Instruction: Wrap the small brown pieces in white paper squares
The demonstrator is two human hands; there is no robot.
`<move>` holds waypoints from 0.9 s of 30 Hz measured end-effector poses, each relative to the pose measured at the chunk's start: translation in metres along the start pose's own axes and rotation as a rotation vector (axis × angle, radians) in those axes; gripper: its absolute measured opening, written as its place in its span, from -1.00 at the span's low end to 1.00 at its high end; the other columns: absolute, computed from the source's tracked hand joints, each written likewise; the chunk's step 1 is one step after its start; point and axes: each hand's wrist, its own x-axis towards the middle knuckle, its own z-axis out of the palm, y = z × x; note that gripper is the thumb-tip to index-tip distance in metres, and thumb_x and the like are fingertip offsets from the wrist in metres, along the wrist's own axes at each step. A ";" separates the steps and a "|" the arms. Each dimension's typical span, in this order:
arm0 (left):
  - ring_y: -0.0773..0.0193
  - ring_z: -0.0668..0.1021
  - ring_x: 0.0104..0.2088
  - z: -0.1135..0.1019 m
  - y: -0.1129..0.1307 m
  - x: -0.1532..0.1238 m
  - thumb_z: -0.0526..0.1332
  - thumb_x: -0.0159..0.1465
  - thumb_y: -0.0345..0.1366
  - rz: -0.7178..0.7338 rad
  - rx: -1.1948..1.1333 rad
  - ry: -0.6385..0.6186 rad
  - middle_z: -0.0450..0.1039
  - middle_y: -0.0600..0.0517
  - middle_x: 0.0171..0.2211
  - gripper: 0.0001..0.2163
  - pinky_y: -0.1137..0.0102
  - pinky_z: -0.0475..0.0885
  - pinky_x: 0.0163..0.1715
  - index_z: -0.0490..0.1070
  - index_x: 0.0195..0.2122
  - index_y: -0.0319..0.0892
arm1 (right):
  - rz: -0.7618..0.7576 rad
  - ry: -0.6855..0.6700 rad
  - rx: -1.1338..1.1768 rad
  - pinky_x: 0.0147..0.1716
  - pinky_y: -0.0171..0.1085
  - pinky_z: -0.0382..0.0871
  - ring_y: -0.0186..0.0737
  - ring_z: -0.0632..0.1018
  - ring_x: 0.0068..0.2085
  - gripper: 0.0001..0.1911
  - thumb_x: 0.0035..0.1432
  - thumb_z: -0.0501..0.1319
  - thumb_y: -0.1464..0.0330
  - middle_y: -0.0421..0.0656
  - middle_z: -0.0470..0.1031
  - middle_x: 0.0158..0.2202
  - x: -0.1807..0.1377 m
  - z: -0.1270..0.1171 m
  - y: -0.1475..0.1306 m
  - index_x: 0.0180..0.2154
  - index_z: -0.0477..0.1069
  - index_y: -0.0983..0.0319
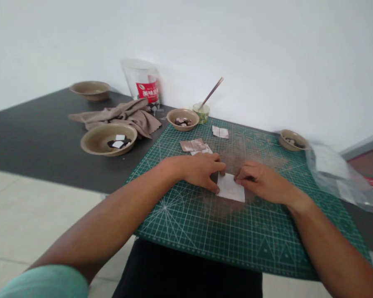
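Note:
A white paper square (231, 187) lies flat on the green cutting mat (186, 223). At its left edge, my left hand (202, 170) rests with thumb and forefinger apart, their tips touching the paper. My right hand (262, 180) is closed in a pinch over the upper right of the same paper. Something small and dark shows at its fingertips, too small to make out. Beyond my left hand lie a brown-stained paper piece (192, 145) and a white piece partly under it. Another creased paper piece (220, 132) sits farther back. Brown smudges mark the mat.
A bowl with black and white pieces (108, 140) stands left, beside a brown cloth (124, 114). Behind are another bowl (90, 90), a clear tub (141, 80), a small bowl (182, 120) and a cup with a stick (201, 114). Rightward: a bowl (294, 140) and plastic bag (335, 174).

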 end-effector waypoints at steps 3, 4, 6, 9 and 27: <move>0.05 0.45 -0.04 0.000 0.000 0.000 0.27 0.17 0.10 0.007 0.000 0.004 0.32 -0.06 0.01 -0.51 0.24 0.32 -0.03 0.38 0.05 -0.04 | -0.083 -0.122 0.136 -0.20 -0.24 0.40 -0.25 0.52 -0.22 -0.88 0.30 0.19 0.42 -0.17 0.52 -0.24 -0.001 0.002 -0.004 -0.28 0.50 0.17; 0.05 0.45 -0.05 0.000 0.000 0.000 0.27 0.17 0.11 0.011 0.007 0.009 0.32 -0.06 0.00 -0.51 0.23 0.33 -0.05 0.39 0.04 -0.05 | -0.093 -0.093 0.130 -0.16 -0.23 0.40 -0.24 0.52 -0.19 -0.87 0.31 0.18 0.42 -0.16 0.52 -0.23 -0.001 0.003 -0.006 -0.28 0.50 0.17; 0.05 0.45 -0.07 0.000 0.000 0.000 0.27 0.17 0.11 0.015 0.017 0.016 0.32 -0.07 -0.01 -0.51 0.24 0.33 -0.06 0.39 0.03 -0.06 | -0.065 0.004 0.037 -0.12 -0.18 0.38 -0.19 0.50 -0.15 -0.85 0.32 0.16 0.43 -0.14 0.50 -0.21 0.002 0.004 -0.007 -0.27 0.50 0.18; 0.05 0.44 -0.02 -0.001 0.000 0.000 0.29 0.17 0.07 0.001 0.003 0.008 0.31 -0.06 0.02 -0.52 0.24 0.32 -0.04 0.38 0.05 -0.03 | 0.031 0.036 -0.023 -0.19 -0.19 0.38 -0.19 0.50 -0.21 -0.87 0.30 0.18 0.42 -0.14 0.48 -0.26 0.002 0.000 -0.004 -0.30 0.49 0.19; 0.08 0.44 -0.04 0.000 0.000 -0.001 0.27 0.18 0.07 0.010 0.004 0.013 0.31 -0.05 0.02 -0.54 0.26 0.31 -0.03 0.37 0.03 -0.06 | 0.002 0.021 0.096 -0.16 -0.20 0.39 -0.22 0.52 -0.21 -0.88 0.28 0.20 0.42 -0.16 0.53 -0.24 0.002 0.003 -0.002 -0.28 0.52 0.17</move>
